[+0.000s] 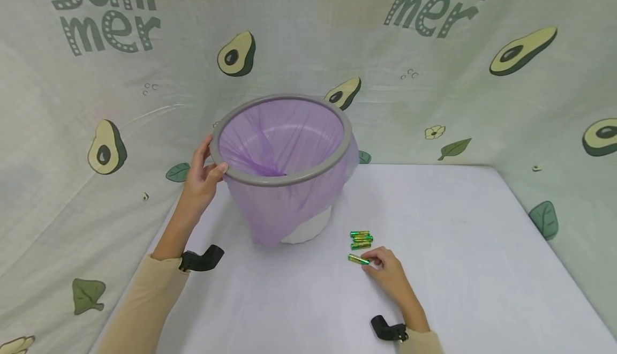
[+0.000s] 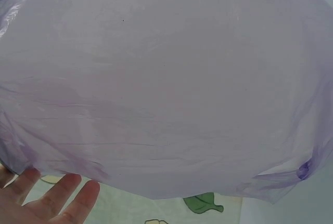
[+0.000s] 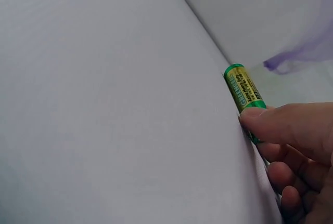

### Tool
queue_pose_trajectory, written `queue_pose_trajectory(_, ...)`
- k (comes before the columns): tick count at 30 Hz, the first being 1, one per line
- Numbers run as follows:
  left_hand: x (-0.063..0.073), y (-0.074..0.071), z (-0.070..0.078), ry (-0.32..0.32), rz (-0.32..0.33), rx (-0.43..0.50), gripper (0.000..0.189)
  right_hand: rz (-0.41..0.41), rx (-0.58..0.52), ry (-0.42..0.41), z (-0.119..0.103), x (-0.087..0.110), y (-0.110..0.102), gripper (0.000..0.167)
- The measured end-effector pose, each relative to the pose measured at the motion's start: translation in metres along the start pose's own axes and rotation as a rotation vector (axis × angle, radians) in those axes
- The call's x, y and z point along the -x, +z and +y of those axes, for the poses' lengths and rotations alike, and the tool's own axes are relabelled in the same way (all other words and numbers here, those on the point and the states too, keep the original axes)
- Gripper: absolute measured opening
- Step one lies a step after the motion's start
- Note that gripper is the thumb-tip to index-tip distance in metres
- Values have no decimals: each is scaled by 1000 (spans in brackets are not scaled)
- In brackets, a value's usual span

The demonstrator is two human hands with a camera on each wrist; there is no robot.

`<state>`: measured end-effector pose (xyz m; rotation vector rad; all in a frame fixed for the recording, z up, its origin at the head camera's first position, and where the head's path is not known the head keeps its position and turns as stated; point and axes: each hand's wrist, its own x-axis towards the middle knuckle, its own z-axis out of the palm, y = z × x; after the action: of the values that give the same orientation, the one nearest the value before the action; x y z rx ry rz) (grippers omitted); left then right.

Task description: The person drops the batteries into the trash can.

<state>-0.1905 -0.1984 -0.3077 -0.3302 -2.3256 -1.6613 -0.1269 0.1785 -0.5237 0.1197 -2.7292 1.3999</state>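
A white trash bin with a grey rim ring (image 1: 284,181) and a purple bag liner (image 1: 289,204) stands tilted on the table. My left hand (image 1: 200,177) grips the ring at its left side, thumb on the near edge. In the left wrist view the liner fills most of the picture, with fingers (image 2: 86,203) along its lower left. My right hand (image 1: 388,273) pinches a green-and-yellow battery (image 1: 359,260) by one end between thumb and fingers. The battery (image 3: 243,86) shows its printed label in the right wrist view. Several similar batteries (image 1: 361,239) lie together just beyond it.
The table (image 1: 458,225) has a white cover. Behind and beside it hangs a pale green cloth (image 1: 299,22) printed with avocados and leaves. The bin takes up the table's left rear part. Black wrist cameras (image 1: 202,258) sit on both forearms.
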Motion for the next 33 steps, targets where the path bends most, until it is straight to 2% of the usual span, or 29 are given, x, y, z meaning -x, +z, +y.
queue_pose_trajectory(8,0,0,0,10,1,8,66,-64,-56,107,-3,3,-4,17)
queue_pose_trajectory(13,0,-1,-1,16,0,24,66,-139,-114,117,-9,3,-14,14)
queue_pose_trajectory(16,0,-1,-1,18,-1,34,66,-178,-146,97,-16,2,-22,15)
queue_pose_trajectory(20,-1,-1,0,21,-2,36,66,-192,-162,63,-24,-2,-31,16)
queue_pose_trajectory(27,-1,-1,0,19,-2,25,66,-146,-115,-52,-44,-12,-51,13)
queue_pose_trajectory(33,0,-1,1,12,-2,24,66,-103,-70,-182,-75,-24,-76,13)
